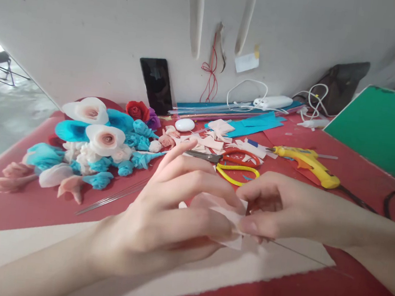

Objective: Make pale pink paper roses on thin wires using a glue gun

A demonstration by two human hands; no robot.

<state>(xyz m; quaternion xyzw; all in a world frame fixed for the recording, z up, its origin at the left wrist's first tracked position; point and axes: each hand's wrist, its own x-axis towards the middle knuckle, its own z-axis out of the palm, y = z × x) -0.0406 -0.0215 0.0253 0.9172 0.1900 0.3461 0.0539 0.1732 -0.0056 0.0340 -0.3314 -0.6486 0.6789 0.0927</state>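
Observation:
My left hand (173, 211) curls around a small piece of pale pink paper (235, 241), its index finger raised. The fingertips of my right hand (269, 207) pinch the paper's right end, where a thin wire (299, 251) comes out and runs to the lower right. Both hands meet at this spot, so part of the paper is hidden behind the fingers. Under them a long pale pink paper sheet (269, 268) lies on the red table. Scissors (239, 175) with one red and one yellow handle lie just beyond my fingers.
Paper flowers (104, 139) in white, blue and pink are heaped at the left, beside several loose wires (114, 198). Paper scraps (212, 142) lie in the middle. A yellow glue gun (305, 164) rests at right near a green board (382, 132). A phone (156, 85) leans against the wall.

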